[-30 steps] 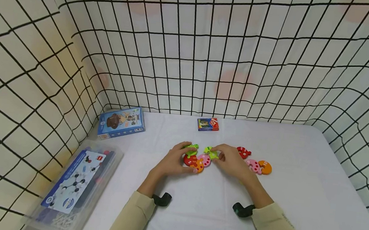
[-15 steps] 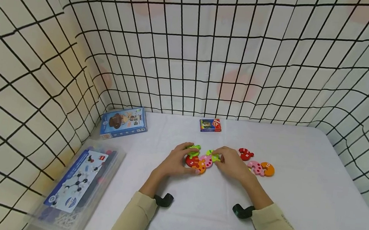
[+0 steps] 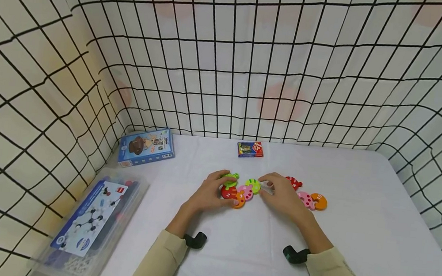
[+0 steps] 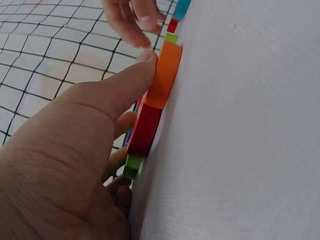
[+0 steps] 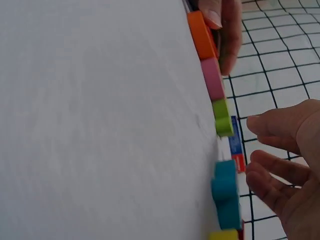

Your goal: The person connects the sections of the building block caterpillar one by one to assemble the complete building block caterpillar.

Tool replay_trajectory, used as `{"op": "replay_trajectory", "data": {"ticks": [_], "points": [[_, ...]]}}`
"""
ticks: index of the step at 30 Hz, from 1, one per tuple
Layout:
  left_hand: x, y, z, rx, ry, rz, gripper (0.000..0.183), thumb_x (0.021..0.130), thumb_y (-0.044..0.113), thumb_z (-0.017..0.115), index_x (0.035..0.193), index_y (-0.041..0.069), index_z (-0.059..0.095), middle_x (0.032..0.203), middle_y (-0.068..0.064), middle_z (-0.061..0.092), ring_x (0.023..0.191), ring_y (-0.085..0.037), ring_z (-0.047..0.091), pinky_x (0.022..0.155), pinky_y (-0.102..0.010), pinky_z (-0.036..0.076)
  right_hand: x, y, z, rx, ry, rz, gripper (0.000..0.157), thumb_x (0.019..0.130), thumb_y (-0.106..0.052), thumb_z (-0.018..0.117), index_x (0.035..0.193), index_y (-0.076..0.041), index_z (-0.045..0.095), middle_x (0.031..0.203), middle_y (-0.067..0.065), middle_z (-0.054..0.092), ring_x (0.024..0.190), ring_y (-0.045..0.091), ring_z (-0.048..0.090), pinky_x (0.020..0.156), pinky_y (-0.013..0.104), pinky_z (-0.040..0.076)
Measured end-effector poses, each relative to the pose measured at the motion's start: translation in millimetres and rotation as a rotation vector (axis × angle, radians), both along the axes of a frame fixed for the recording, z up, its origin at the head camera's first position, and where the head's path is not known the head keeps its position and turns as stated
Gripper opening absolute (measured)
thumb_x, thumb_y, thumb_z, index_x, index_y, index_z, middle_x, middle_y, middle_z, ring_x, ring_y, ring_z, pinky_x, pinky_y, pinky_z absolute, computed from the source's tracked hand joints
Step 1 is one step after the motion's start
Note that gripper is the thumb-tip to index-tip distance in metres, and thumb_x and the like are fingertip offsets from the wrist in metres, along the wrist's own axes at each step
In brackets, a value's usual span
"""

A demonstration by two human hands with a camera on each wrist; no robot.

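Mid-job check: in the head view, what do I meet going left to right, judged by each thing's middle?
Clear plastic case → blue box → left hand → small red-and-blue box → right hand → orange piece marked 10. Pieces crowded by the hands are left out.

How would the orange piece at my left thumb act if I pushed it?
The orange piece looks stiff: its thick edge shows no sag. It probably won't roll, since it lies flat on the table. Pushing it would likely nudge the red piece beside it, as the two seem to touch.
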State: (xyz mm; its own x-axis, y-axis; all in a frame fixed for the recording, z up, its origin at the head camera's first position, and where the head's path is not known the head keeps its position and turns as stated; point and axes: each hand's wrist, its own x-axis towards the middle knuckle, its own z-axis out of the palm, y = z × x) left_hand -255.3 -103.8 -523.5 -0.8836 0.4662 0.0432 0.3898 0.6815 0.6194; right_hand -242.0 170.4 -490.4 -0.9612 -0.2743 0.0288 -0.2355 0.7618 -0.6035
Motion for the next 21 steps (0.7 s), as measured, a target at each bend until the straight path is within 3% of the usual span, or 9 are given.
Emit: {"op": "replay_trajectory", "data": {"ticks": [5, 10, 17, 21], "points": [[2.7, -0.4, 2.0, 0.015, -0.029, 0.022, 0.065, 0.087, 0.049, 0.078, 0.146, 0.032, 0.057, 0.166, 0.001, 0.034, 0.155, -0.027, 0.028, 0.122, -0.058, 0.032, 4.5, 18.5, 4.9, -0.006, 0.08, -0.061, 0.03, 0.095, -0.023, 0.075, 0.122, -0.009, 0.072, 0.112, 0.008, 0.069, 0.095, 0.024, 0.059, 0.081, 0.036, 0.056], [3.5, -0.8, 3.0, 0.038, -0.053, 0.043, 0.064, 0.087, 0.049, 0.078, 0.145, 0.033, 0.058, 0.166, 0.001, 0.033, 0.155, -0.027, 0.028, 0.121, -0.057, 0.035, 11.7, 34.8, 8.7, -0.001, 0.102, -0.103, 0.03, 0.093, -0.024, 0.077, 0.115, -0.004, 0.073, 0.097, 0.008, 0.067, 0.086, 0.022, 0.054, 0.072, 0.03, 0.048], [4.0, 0.8, 3.9, 0.054, -0.047, 0.063, 0.062, 0.086, 0.048, 0.08, 0.142, 0.033, 0.06, 0.165, -0.001, 0.034, 0.154, -0.028, 0.03, 0.12, -0.058, 0.036, 18.6, 43.9, 6.9, 0.065, 0.011, -0.173, 0.041, 0.089, -0.039, 0.08, 0.11, -0.005, 0.073, 0.101, 0.009, 0.07, 0.095, 0.024, 0.061, 0.083, 0.039, 0.058], [3.7, 0.3, 2.5, 0.061, -0.045, 0.095, 0.063, 0.085, 0.05, 0.08, 0.141, 0.031, 0.061, 0.165, -0.003, 0.035, 0.153, -0.03, 0.032, 0.12, -0.059, 0.037, 18.4, 44.4, 4.9, 0.085, -0.046, -0.156, 0.04, 0.086, -0.041, 0.083, 0.107, -0.009, 0.073, 0.092, 0.005, 0.066, 0.091, 0.023, 0.056, 0.074, 0.033, 0.052]]}}
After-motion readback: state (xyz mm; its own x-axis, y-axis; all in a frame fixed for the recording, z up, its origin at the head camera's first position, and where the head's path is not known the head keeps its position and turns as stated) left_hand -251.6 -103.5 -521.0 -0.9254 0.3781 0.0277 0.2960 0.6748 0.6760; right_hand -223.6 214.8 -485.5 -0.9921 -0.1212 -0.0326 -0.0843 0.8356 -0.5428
